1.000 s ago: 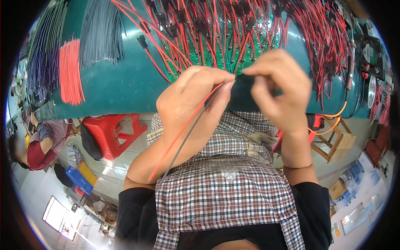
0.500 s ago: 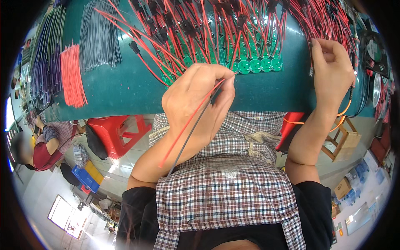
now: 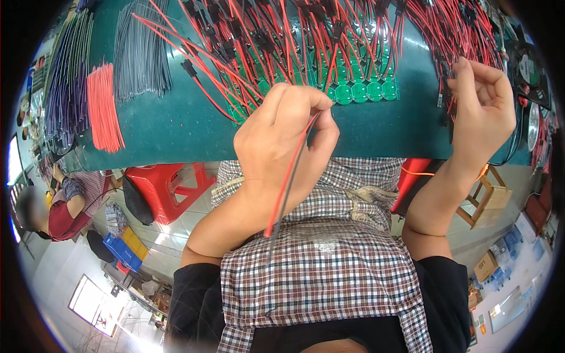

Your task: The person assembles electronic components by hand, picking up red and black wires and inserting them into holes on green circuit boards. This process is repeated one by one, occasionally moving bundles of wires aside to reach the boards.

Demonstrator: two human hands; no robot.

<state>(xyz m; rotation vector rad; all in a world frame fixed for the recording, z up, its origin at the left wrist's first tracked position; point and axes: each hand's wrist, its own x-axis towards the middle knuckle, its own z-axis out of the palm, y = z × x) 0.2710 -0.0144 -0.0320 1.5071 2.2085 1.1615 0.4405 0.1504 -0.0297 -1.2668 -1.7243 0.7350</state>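
My left hand (image 3: pixel 281 132) is closed in a pinch. It holds one end of a pair of thin wires (image 3: pixel 283 194), one red and one black, whose free ends hang toward my apron, blurred. Its fingertips are near the front edge of green circuit boards (image 3: pixel 359 92), joined in rows of round sections with red and black leads rising from them. My right hand (image 3: pixel 481 109) is at the front of a heap of red and black leads (image 3: pixel 456 29) with black connectors. Its fingers curl toward the thumb; what they grip is hidden, though dark and red strands show just below.
At the left of the green table (image 3: pixel 182 138) lie bundles of purple wires (image 3: pixel 67 88), short red wires (image 3: pixel 105 109) and grey wires (image 3: pixel 141 53). A small black fan (image 3: pixel 525 73) stands far right. A red stool (image 3: pixel 168 191) is below; another person (image 3: pixel 65 206) sits at left.
My right hand has shifted right and slightly down beside the heap of leads. My left hand has moved slightly right, and the free ends of its wires have swung right, closer together.
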